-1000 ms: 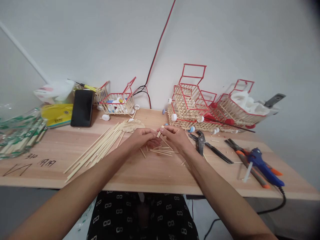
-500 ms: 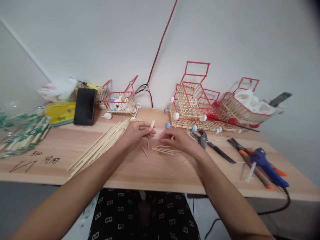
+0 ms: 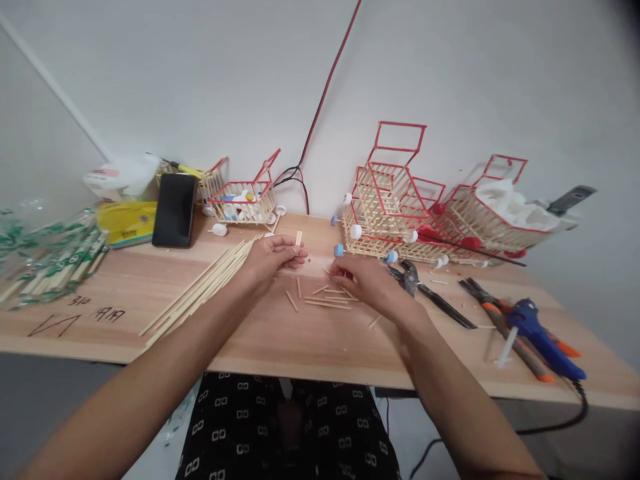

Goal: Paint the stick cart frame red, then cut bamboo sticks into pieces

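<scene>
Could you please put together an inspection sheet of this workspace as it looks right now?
Surface: wooden table, pen marks at its left front edge.
Job's things: short cut sticks loose between the hands; long sticks fanned out on the left.
Clutter: black phone, yellow pack, bagged chopsticks, stick carts along the wall, pliers, blue glue gun.
Grippers: left hand pinches a short stick upright; right hand rests palm down over the cut sticks, whether it grips one cannot be told.
Cables: red and black wires up the wall; black cord from the glue gun.
Surroundings: plain white wall.
</scene>
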{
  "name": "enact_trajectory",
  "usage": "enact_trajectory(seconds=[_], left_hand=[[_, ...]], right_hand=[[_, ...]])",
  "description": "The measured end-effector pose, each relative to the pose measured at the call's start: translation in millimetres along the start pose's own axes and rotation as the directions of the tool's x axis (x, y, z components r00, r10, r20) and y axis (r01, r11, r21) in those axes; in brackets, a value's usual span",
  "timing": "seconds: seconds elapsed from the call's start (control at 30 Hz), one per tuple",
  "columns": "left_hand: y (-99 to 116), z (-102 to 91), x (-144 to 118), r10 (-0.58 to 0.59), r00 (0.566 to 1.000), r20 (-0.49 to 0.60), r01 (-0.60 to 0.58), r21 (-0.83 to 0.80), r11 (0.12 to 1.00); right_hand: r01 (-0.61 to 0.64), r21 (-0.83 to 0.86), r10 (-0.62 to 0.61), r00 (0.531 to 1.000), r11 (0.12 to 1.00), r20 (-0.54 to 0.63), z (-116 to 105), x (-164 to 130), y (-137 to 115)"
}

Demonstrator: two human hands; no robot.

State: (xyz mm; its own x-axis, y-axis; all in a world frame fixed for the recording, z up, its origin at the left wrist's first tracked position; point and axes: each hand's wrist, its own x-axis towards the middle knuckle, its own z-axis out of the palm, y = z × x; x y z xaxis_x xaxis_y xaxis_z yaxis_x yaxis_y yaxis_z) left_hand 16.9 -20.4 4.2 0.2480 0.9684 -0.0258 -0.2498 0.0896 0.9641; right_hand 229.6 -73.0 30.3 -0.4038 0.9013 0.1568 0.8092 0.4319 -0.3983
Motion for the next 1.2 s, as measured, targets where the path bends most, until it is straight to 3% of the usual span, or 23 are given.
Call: enact_trajectory(seconds=[0.27,0.47,0.63,0.9,0.97,1.07,1.2], left_hand=[[3,-2.5,0,0.013,0.998,-0.053,-0.016,-0.042,0.999],[4,-2.2,1,0.049,0.997,-0.061,-0.053,-0.07,0.996],[5,-2.3,2,0.048,0.995,-0.083,-0.054,-0.077,0.996],[1,-4.1,4,0.042,0.995,-0.093,-0.048,-0.061,0.997],[0,-5.3,4,0.035,0.996,-0.08,-0.04,-0.061,0.997],[2,-5.7,3,0.002,0.999,-0.049,-0.007,-0.087,0.996],[5,-2.6,-1,-0.1,0.994,0.035,0.103,-0.102,0.989]], right_hand=[[-0.016,-0.087,0.025,0.994,0.996,0.107,3,-2,11],[-0.019,-0.009,0.019,1.0,1.0,-0.023,24,10,-20],[-0.093,-0.114,0.096,0.995,0.989,0.018,40,19,-44],[-0.126,-0.293,0.173,0.975,0.948,0.138,28,23,-54],[-0.115,-0.201,0.149,0.976,0.973,0.16,26,25,-46],[-0.153,0.189,0.127,0.982,0.97,0.141,22,31,-27],[-0.225,0.666,0.191,0.974,0.711,0.124,18,36,-5]])
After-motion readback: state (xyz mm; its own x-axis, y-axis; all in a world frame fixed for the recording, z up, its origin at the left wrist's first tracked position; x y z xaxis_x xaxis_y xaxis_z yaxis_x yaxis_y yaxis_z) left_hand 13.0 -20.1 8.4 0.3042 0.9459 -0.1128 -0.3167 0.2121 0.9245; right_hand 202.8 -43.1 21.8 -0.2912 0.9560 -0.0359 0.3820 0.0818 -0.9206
